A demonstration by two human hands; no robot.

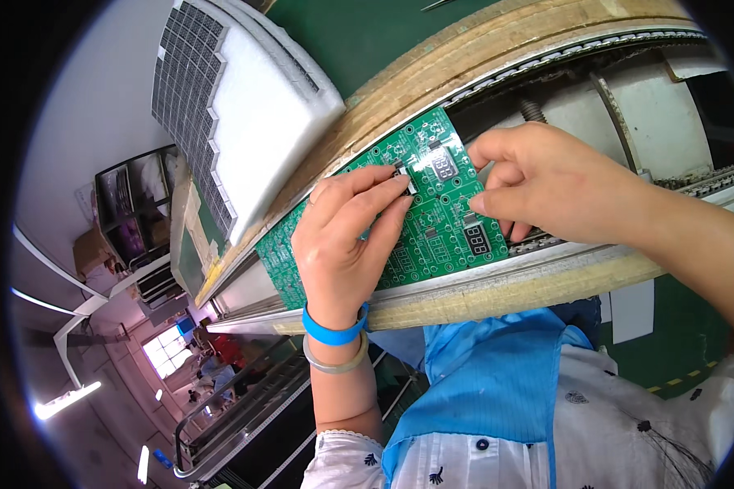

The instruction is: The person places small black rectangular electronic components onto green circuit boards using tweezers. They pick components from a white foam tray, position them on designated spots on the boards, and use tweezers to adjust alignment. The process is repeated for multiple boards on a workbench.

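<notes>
A green circuit board panel (432, 244) lies in the conveyor rails in front of me. Two digit displays sit on its right part, an upper display (443, 165) and a lower display (475, 237). My left hand (338, 236) reaches over the panel. Its thumb and fingers pinch a small digit display (409, 182) with a pale side, held at the board's surface and partly hidden by the fingertips. At the panel's right edge is my right hand (546, 183), its fingers curled and the thumb over the board's edge.
A white foam block (277, 122) bearing rows of dark displays (189, 73) stands at the upper left. A wooden ledge (432, 61) runs behind the rails, and a padded front rail (506, 293) lies close to my body. A chain (579, 50) follows the far rail.
</notes>
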